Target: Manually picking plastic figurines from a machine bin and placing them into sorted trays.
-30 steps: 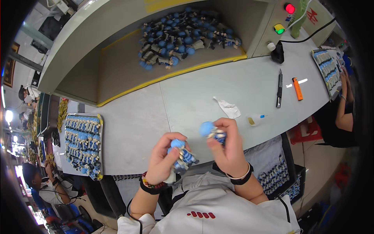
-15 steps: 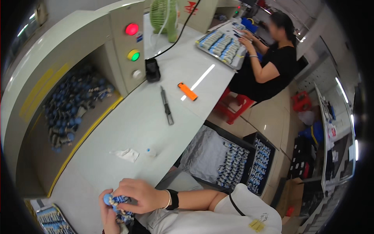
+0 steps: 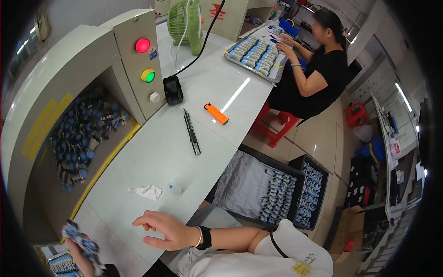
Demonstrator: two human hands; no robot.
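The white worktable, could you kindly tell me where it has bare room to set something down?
The worktable is bare between the white wipe and the slim dark tool, and between the orange lighter and the co-worker's tray. It is tighter where the wipe and small bottle lie close beyond the right hand; the bay is crowded with heaped figurines.

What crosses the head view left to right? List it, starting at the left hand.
Left hand, white cloth or tissue, small bottle, black pen-like tool, orange lighter, near red stool, far red stool.
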